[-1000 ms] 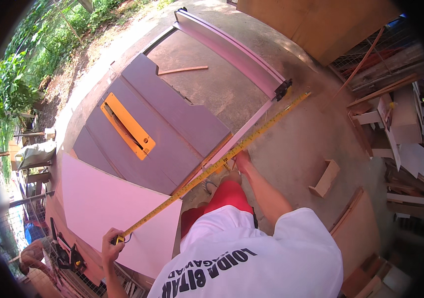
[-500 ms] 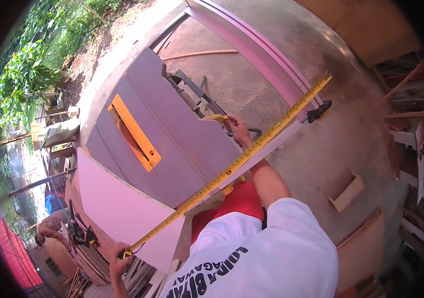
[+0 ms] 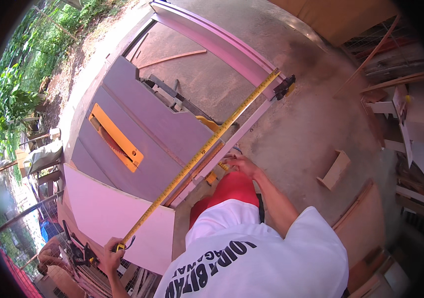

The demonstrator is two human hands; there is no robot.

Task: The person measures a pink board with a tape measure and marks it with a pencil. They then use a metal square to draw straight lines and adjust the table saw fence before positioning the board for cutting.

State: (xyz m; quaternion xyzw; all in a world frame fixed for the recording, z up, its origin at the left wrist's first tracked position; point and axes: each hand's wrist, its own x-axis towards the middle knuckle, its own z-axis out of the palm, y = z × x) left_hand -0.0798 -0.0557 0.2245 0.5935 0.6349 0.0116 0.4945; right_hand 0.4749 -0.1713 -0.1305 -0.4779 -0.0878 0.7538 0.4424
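My left hand (image 3: 112,253) grips the dark and yellow case of a tape measure (image 3: 119,247) at the lower left. Its long yellow blade (image 3: 203,150) stretches diagonally over the near edge of a grey table saw (image 3: 155,144) to the fence (image 3: 222,42), a long pale bar at the far right. My right hand (image 3: 240,164) is at the near side of the saw's front rail (image 3: 231,141), fingers bent by a small yellow part; what they hold is too small to make out. A saw blade (image 3: 110,141) stands in the yellow insert (image 3: 130,154).
A pale board (image 3: 117,213) adjoins the saw's left side. On the floor to the right lies an angled wood piece (image 3: 334,170). Offcuts (image 3: 405,124) are piled at the right edge. A person (image 3: 53,253) is low at the far left, near stacked strips.
My right hand has come back from beyond the rail, by a yellow lever, to its near side. The tape stays stretched out in my left hand. The whole view has shifted.
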